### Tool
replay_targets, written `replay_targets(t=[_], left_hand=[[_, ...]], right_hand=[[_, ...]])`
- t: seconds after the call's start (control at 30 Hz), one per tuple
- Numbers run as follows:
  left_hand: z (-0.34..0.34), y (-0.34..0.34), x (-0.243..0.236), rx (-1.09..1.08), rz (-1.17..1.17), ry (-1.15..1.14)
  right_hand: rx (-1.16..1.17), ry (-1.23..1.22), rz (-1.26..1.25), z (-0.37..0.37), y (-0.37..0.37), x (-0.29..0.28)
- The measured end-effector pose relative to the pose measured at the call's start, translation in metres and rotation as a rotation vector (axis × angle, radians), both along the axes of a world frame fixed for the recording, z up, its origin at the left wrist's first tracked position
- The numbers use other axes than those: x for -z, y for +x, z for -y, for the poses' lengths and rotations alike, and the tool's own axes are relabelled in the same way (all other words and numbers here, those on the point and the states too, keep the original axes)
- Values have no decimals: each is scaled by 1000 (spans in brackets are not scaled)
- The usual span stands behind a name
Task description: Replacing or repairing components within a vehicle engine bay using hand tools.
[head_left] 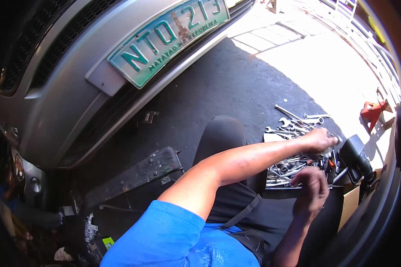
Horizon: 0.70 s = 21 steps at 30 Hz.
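Note:
My left arm, in a blue sleeve, reaches across to the right. My left hand is over the far part of a tool pile, its fingers bent around something shiny that blur keeps me from making out. Closer to me, my right hand hovers by the pile's near edge with curled fingers, smeared by motion. Loose metal sockets and small tools crowd a shallow tray. Several open-end and combination wrenches lie at its far side. An orange-handled tool shows between my hands and a black object.
A silver car's front bumper with a green-and-white plate fills the upper left. On the dark floor lie a worn plank and a small metal bracket. A red jack stand and cardboard are at the right.

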<state>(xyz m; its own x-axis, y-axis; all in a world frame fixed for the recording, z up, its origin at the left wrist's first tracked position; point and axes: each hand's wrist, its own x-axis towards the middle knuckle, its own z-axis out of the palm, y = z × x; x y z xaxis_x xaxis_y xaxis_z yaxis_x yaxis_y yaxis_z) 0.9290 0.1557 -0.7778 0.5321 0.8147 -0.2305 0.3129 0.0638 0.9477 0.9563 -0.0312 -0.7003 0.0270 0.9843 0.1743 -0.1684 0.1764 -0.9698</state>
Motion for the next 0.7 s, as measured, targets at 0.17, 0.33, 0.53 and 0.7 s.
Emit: replay_targets(t=[0.17, 0.33, 0.53, 0.7], left_hand=[[15, -1, -32, 203, -94, 109], [18, -3, -37, 260, -108, 196], [19, -3, -40, 282, -134, 266], [22, -2, -41, 305, -163, 263]], right_hand=[[-588, -47, 155, 35, -62, -59], [-670, -61, 165, 48, -82, -60], [-655, -51, 136, 67, -99, -56], [-638, -6, 146, 69, -100, -54]])
